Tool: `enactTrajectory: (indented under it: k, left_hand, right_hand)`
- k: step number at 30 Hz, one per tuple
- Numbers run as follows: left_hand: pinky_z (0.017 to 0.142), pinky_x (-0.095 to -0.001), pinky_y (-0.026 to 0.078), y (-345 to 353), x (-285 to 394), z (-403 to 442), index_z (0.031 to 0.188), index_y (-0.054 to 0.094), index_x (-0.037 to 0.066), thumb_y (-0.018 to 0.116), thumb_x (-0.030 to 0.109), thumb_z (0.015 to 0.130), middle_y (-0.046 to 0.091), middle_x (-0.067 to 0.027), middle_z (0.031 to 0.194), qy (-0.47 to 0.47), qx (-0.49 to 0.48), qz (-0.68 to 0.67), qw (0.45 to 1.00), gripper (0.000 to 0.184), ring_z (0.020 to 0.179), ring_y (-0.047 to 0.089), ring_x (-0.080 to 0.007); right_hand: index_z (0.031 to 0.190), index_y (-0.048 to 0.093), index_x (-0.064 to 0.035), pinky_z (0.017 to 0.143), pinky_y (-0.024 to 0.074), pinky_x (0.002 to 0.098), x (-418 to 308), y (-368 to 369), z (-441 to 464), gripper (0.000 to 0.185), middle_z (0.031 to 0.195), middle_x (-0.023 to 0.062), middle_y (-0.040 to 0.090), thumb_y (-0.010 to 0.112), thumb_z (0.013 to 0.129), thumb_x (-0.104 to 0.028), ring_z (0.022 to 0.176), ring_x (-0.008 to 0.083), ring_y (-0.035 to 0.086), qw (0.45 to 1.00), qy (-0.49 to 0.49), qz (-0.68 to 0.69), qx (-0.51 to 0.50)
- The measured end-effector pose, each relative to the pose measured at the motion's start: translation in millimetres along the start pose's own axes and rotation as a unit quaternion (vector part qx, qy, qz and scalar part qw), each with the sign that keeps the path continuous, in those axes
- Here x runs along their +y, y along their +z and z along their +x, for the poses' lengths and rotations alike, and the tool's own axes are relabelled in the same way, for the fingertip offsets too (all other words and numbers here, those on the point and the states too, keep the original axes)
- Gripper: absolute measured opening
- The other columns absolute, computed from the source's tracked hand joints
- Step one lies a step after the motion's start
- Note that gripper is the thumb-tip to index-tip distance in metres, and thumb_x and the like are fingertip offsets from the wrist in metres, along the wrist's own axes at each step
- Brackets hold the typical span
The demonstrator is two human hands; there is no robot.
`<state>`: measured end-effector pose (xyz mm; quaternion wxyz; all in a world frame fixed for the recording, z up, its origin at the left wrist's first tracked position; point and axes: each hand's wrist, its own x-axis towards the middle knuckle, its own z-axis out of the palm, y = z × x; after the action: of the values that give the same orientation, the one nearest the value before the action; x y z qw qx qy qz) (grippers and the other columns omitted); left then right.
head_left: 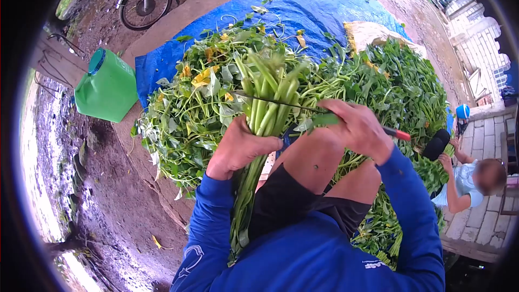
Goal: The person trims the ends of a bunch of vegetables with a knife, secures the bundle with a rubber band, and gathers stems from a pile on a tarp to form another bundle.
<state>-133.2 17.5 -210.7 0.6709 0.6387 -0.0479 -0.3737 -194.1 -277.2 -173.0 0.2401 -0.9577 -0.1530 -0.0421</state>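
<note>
A bundle of long green leafy-vegetable stems [259, 146] stands upright before my body, with its pale thick ends at the top. My left hand [241, 145] is wrapped round it just below those ends. In my right hand [359, 127] is a knife [275, 101] with a thin dark blade and a red handle end. The blade lies across the stems above my left hand; whether it has cut into them I cannot tell. The tips of the stems are blurred. A green leaf [324, 120] shows beside my right fingers.
Heaps of leafy stems [184, 130] cover much of a blue tarp [308, 0], with a pale sack [373, 35] behind the right heap. A green jug [108, 86] stands left. A motorcycle [147, 2] is at the back; another person [459, 184] handles greens at the right.
</note>
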Motion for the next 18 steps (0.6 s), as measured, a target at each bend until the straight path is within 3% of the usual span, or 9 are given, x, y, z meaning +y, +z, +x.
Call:
enactTrajectory:
  k: [1, 4, 5, 6, 8, 10, 13, 15, 18]
  left_hand:
    - [0.075, -0.0307, 0.057, 3.4, -1.1, 1.4, 0.107, 0.074, 0.0, 0.084, 0.003, 0.075, 0.075, -0.0035, 0.092, 0.042, -0.002, -0.037, 0.998, 0.034, 0.079, 0.069, -0.0117]
    - [0.076, -0.0308, 0.058, -19.0, -4.4, -1.3, 0.108, 0.075, 0.0, 0.086, 0.003, 0.074, 0.075, -0.0041, 0.093, 0.038, 0.001, -0.047, 0.998, 0.036, 0.08, 0.07, -0.0123]
    - [0.077, -0.031, 0.058, -25.0, -9.2, -4.7, 0.109, 0.075, 0.0, 0.087, 0.003, 0.073, 0.076, -0.0051, 0.094, 0.065, 0.008, -0.068, 0.996, 0.039, 0.08, 0.071, -0.0131]
    - [0.077, -0.0318, 0.059, -39.5, -9.8, -11.7, 0.108, 0.075, 0.0, 0.087, 0.003, 0.073, 0.076, -0.0059, 0.094, 0.046, 0.015, -0.08, 0.996, 0.036, 0.079, 0.072, -0.0156]
    - [0.075, -0.0329, 0.06, -67.6, -13.3, -23.5, 0.109, 0.074, 0.0, 0.085, 0.003, 0.074, 0.075, -0.0066, 0.091, 0.107, 0.048, -0.162, 0.98, 0.036, 0.077, 0.073, -0.0181]
    - [0.074, -0.0331, 0.059, -88.9, -12.9, -25.2, 0.114, 0.071, -0.001, 0.083, 0.003, 0.074, 0.074, -0.0082, 0.09, 0.135, 0.082, -0.128, 0.979, 0.042, 0.076, 0.072, -0.019]
    - [0.075, -0.0335, 0.059, -94.5, -10.3, -28.1, 0.117, 0.068, 0.0, 0.082, 0.002, 0.074, 0.073, -0.0094, 0.092, 0.149, 0.056, -0.09, 0.983, 0.044, 0.079, 0.072, -0.0195]
    - [0.075, -0.0343, 0.059, -91.6, 5.4, -36.8, 0.116, 0.068, 0.0, 0.083, 0.004, 0.074, 0.073, -0.0095, 0.093, 0.149, 0.091, -0.076, 0.982, 0.045, 0.079, 0.071, -0.0196]
    - [0.075, -0.0338, 0.06, -81.0, 41.8, -63.3, 0.12, 0.066, -0.001, 0.086, 0.008, 0.07, 0.073, -0.0105, 0.093, 0.136, 0.113, -0.023, 0.984, 0.055, 0.079, 0.071, -0.0207]
  right_hand:
    - [0.127, 0.068, -0.0103, 0.07, 0.0575, 0.0483, 6.5, 16.3, 12.2, 0.032, 0.1, 0.0159, 0.075, 0.068, 0.096, -0.016, 0.083, 0.0407, 0.072, 0.998, -0.049, 0.008, 0.039]
    - [0.127, 0.068, -0.0108, 0.069, 0.0569, 0.0501, 3.2, 23.1, 32.0, 0.033, 0.098, 0.0163, 0.074, 0.068, 0.095, -0.018, 0.083, 0.0418, 0.072, 0.999, -0.033, 0.014, 0.006]
    - [0.127, 0.068, -0.0117, 0.07, 0.0562, 0.0518, -3.1, 18.8, 33.5, 0.032, 0.094, 0.0183, 0.074, 0.068, 0.098, -0.026, 0.083, 0.0428, 0.072, 0.999, -0.023, 0.042, -0.003]
    - [0.126, 0.069, -0.0113, 0.07, 0.056, 0.0521, 17.7, 24.3, 35.5, 0.033, 0.092, 0.0193, 0.074, 0.067, 0.099, -0.029, 0.082, 0.0433, 0.072, 1.0, 0.007, 0.007, -0.015]
    - [0.122, 0.071, -0.0089, 0.072, 0.0557, 0.052, 83.9, 28.4, 13.3, 0.032, 0.088, 0.0218, 0.073, 0.065, 0.102, -0.033, 0.081, 0.044, 0.071, 0.988, 0.078, -0.112, -0.065]
    - [0.122, 0.071, -0.0063, 0.072, 0.0549, 0.0504, 114.3, 32.3, -21.9, 0.033, 0.087, 0.0228, 0.073, 0.063, 0.105, -0.034, 0.081, 0.0465, 0.07, 0.987, 0.146, -0.046, -0.046]
    - [0.125, 0.069, -0.0019, 0.074, 0.0538, 0.0445, 118.4, 32.7, -62.9, 0.035, 0.091, 0.0225, 0.072, 0.061, 0.107, -0.031, 0.081, 0.0388, 0.071, 0.968, 0.239, 0.02, 0.07]
    - [0.125, 0.067, 0.0002, 0.078, 0.0536, 0.0416, 120.2, 29.3, -98.7, 0.036, 0.093, 0.0229, 0.071, 0.06, 0.108, -0.031, 0.083, 0.0346, 0.071, 0.94, 0.299, 0.008, 0.167]
    - [0.126, 0.067, -0.0026, 0.082, 0.0547, 0.0449, 127.0, 33.2, -186.9, 0.033, 0.106, 0.0245, 0.072, 0.06, 0.107, -0.028, 0.096, 0.0403, 0.071, 0.887, 0.362, -0.015, 0.285]
